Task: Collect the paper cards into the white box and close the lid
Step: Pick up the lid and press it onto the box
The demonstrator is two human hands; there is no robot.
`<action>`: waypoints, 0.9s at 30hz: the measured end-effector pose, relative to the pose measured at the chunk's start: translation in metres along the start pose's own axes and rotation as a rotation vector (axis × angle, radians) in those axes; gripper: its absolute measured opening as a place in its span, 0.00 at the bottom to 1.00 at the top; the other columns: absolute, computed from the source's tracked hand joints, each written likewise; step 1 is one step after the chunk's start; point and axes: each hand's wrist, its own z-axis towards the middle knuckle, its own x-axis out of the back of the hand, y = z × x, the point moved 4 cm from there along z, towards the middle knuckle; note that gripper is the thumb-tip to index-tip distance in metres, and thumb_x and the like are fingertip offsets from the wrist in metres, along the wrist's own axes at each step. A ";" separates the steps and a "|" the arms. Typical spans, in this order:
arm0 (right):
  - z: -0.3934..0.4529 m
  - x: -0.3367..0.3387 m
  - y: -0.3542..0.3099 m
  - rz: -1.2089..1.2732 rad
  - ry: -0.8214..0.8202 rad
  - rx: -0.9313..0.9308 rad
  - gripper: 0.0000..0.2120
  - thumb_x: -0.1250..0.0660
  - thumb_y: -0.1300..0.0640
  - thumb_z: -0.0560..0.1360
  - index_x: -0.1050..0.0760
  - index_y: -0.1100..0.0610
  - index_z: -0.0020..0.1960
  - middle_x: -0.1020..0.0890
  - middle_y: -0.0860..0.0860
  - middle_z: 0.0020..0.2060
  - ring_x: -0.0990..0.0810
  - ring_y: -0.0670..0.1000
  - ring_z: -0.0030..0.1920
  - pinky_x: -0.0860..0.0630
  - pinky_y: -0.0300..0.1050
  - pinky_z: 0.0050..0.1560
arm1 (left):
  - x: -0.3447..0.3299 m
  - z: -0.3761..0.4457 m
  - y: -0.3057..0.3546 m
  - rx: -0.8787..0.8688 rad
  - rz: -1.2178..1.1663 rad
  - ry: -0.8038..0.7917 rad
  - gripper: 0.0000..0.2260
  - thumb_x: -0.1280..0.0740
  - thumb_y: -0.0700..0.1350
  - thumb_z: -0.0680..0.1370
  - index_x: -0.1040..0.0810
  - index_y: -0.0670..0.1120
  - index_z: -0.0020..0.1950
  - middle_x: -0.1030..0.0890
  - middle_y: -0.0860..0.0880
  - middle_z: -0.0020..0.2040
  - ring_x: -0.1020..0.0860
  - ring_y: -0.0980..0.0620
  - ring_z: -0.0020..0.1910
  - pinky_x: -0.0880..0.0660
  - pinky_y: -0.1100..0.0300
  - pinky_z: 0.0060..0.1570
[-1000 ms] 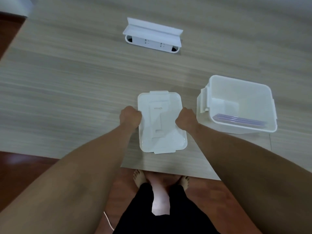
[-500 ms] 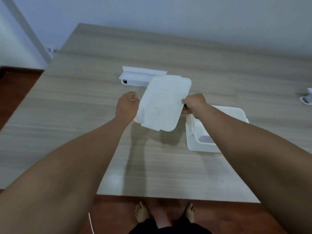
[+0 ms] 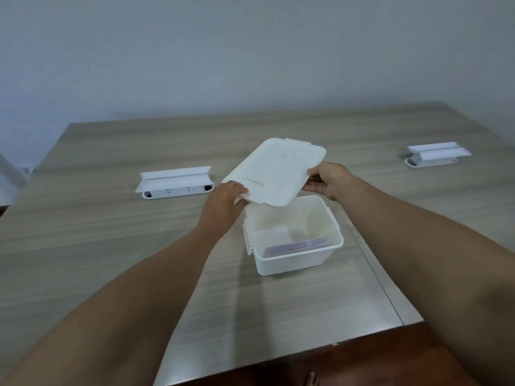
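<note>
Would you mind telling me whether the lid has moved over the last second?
Yes: the lid left the table and is now held above the white box.

Quick count of what's here: one desk [image 3: 111, 246]. One white box [image 3: 295, 259], open, and one lid [image 3: 278, 169] for it, so that's a single set. Inside the box there's a stack of cards [image 3: 299, 245], but they sit edge-on and blur together, so I can't give a number. Two white power strips [image 3: 175, 183] [image 3: 434, 154] with flip-up covers. Two hands [image 3: 223, 201] [image 3: 327, 179], both bare. One bare foot [image 3: 311, 379] at the bottom edge.
</note>
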 end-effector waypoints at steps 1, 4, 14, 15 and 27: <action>0.003 0.012 0.000 0.021 -0.010 -0.003 0.07 0.38 0.70 0.75 0.25 0.65 0.52 0.19 0.59 0.45 0.17 0.56 0.41 0.18 0.52 0.32 | -0.005 0.005 0.011 -0.015 -0.010 0.021 0.07 0.28 0.41 0.72 0.17 0.41 0.49 0.15 0.46 0.48 0.18 0.43 0.49 0.21 0.51 0.49; 0.008 0.048 -0.001 -0.002 -0.025 0.009 0.08 0.36 0.58 0.78 0.27 0.63 0.44 0.24 0.57 0.37 0.21 0.55 0.37 0.17 0.48 0.31 | -0.020 0.018 0.048 -0.058 -0.041 0.063 0.05 0.31 0.40 0.75 0.19 0.38 0.45 0.18 0.43 0.42 0.20 0.46 0.43 0.25 0.55 0.42; 0.047 0.139 0.013 -0.354 0.046 0.009 0.26 0.36 0.45 0.76 0.32 0.57 0.69 0.28 0.52 0.57 0.25 0.56 0.61 0.24 0.57 0.61 | -0.042 0.039 0.075 0.582 -0.686 0.234 0.07 0.30 0.42 0.75 0.16 0.40 0.49 0.15 0.42 0.41 0.20 0.50 0.39 0.20 0.53 0.45; 0.049 0.139 0.012 -0.381 0.036 0.023 0.26 0.36 0.44 0.76 0.32 0.57 0.69 0.28 0.51 0.58 0.26 0.56 0.62 0.24 0.57 0.62 | -0.044 0.038 0.074 0.635 -0.801 0.224 0.09 0.30 0.41 0.76 0.17 0.39 0.53 0.16 0.43 0.42 0.19 0.49 0.40 0.18 0.55 0.45; 0.077 0.121 0.050 -0.680 -0.028 0.207 0.16 0.29 0.53 0.70 0.19 0.67 0.45 0.14 0.61 0.46 0.15 0.61 0.46 0.18 0.59 0.50 | -0.082 -0.035 0.031 1.028 -0.485 0.084 0.11 0.32 0.48 0.77 0.19 0.42 0.39 0.17 0.42 0.41 0.18 0.43 0.38 0.17 0.48 0.46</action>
